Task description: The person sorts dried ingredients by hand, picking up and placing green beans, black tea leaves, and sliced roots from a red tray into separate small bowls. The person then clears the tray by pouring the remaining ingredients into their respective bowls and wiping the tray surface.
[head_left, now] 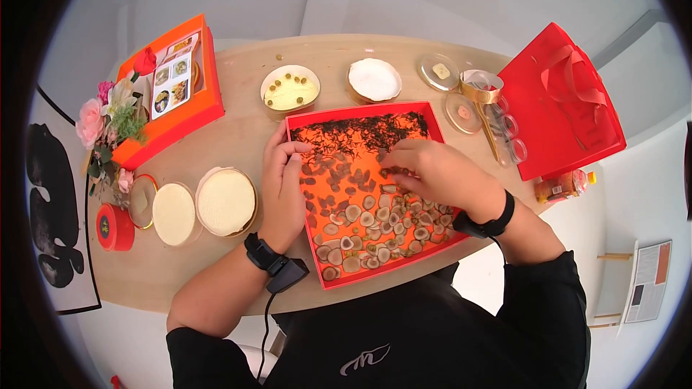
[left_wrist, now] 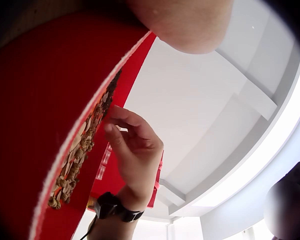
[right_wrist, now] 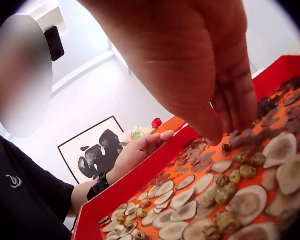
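A shallow red box (head_left: 324,279) with an orange inside holds dark shreds (head_left: 360,130) along its far side, brown pieces (head_left: 339,175) in the middle, and pale dark-rimmed slices (head_left: 352,213) with small greenish buds (right_wrist: 226,220) nearer the body. The left hand (head_left: 284,191) rests at the box's left wall, fingers loosely bent near the rim. Inside the box, the right hand (head_left: 436,173) has its fingertips bent down close together among the pieces; whether they pinch anything is hidden. The left wrist view shows that right hand (left_wrist: 137,155) from the side, thumb near the index finger.
Behind the box stand a tub (head_left: 290,101) with pale yellow contents and buds, and a white-filled tub (head_left: 375,81). Two pale rounds (head_left: 226,202) lie left, near flowers (head_left: 90,122) and an orange box (head_left: 173,122). Lids, a gold-handled strainer (head_left: 491,137) and a red bag (head_left: 533,144) stand right.
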Motion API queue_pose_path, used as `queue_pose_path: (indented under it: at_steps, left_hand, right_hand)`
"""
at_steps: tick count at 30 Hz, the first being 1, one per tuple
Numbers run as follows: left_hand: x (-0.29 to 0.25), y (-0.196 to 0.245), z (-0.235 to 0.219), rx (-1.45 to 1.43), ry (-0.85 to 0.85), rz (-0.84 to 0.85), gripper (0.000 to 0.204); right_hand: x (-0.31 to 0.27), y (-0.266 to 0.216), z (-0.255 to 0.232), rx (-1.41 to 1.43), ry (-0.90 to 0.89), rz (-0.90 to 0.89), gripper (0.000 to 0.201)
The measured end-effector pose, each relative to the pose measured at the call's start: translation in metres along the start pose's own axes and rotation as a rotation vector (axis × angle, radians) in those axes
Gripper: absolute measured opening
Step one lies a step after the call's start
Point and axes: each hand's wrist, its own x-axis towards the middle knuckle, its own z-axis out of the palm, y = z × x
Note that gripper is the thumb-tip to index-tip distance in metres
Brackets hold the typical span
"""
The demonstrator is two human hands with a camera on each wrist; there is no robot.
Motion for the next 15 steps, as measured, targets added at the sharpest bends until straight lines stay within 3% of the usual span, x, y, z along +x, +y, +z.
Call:
queue_pose_path:
  at_steps: [7,12,15]
  left_hand:
    - [0.000,-0.002,0.000,0.026,0.008,0.006,0.029]
    - [0.001,-0.001,0.002,-0.041,0.035,-0.009,0.026]
    - [0.001,-0.001,0.003,-0.015,0.042,0.004,0.025]
  right_hand:
    - [0.011,0.013,0.024,-0.081,0.006,-0.106,0.018]
    - [0.024,0.001,0.008,-0.083,-0.039,-0.087,0.013]
    - [0.052,-0.013,-0.008,-0.005,0.031,-0.146,0.014]
